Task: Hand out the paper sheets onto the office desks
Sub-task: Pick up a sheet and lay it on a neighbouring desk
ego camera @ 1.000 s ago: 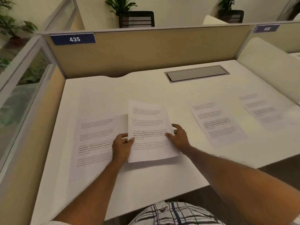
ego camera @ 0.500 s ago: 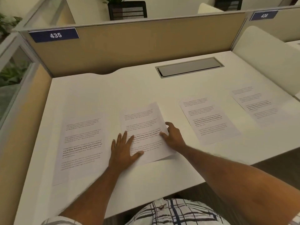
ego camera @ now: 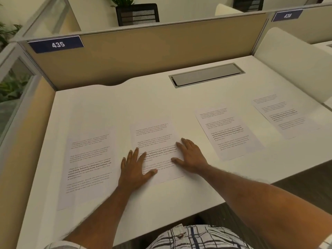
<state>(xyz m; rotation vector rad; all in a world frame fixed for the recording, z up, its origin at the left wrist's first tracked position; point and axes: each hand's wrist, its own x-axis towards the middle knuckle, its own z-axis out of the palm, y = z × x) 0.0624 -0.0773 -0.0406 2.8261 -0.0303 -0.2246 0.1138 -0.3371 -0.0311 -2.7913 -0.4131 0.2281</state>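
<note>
Pressing the middle sheet (ego camera: 154, 141) flat on the bench (ego camera: 143, 97), left hand (ego camera: 133, 167) and right hand (ego camera: 192, 157) both spread, grip released, grasping nothing.

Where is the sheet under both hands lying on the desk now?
In the head view, the sheet lies flat at the desk's front middle, second from the left of four sheets, under the left hand and right hand.

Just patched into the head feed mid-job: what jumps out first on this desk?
Four printed sheets lie in a row across the white desk. Both hands press flat on the second sheet from the left: the left hand on its lower left edge, the right hand on its right edge. Behind, a blue sign reading 435 sits on the tan partition.
</note>
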